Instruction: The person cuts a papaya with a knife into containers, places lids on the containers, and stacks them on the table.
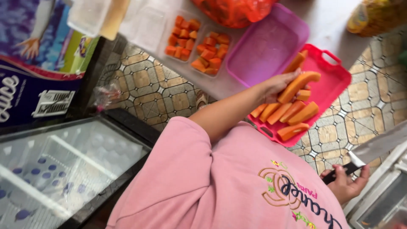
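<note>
My left hand reaches out over a red cutting tray and grips a long orange papaya slice at one end. Several more peeled papaya slices lie side by side on the tray below it. My right hand is low at the right, beside my pink shirt, closed on the dark handle of a large knife whose blade points up and to the right, away from the tray.
An empty pink box adjoins the tray. Clear trays of papaya cubes sit on a white counter, with an orange bag and a yellow bag. A glass-topped freezer stands at the left, above patterned floor tiles.
</note>
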